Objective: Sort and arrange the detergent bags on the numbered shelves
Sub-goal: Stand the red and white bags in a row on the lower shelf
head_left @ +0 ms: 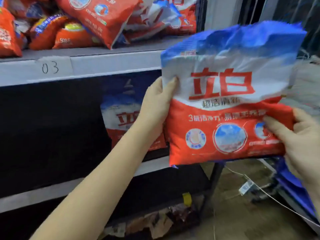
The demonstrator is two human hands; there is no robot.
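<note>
A large detergent bag (225, 104), blue on top, white in the middle and red below, is held upright in front of the shelves. My left hand (155, 103) grips its left edge, thumb on the front. My right hand (299, 144) grips its lower right corner. A matching bag (121, 122) stands on the dark shelf under the label "03" (50, 67), partly hidden by my left arm. Several red and orange bags (97, 18) lie piled on the shelf above that label.
The grey shelf edge (112, 63) runs across the upper left. A lower shelf board (52, 191) sits below. A black upright post (213, 181) marks the shelf's right end. Blue packaging (292, 186) and a thin wire (270, 196) lie over the floor at right.
</note>
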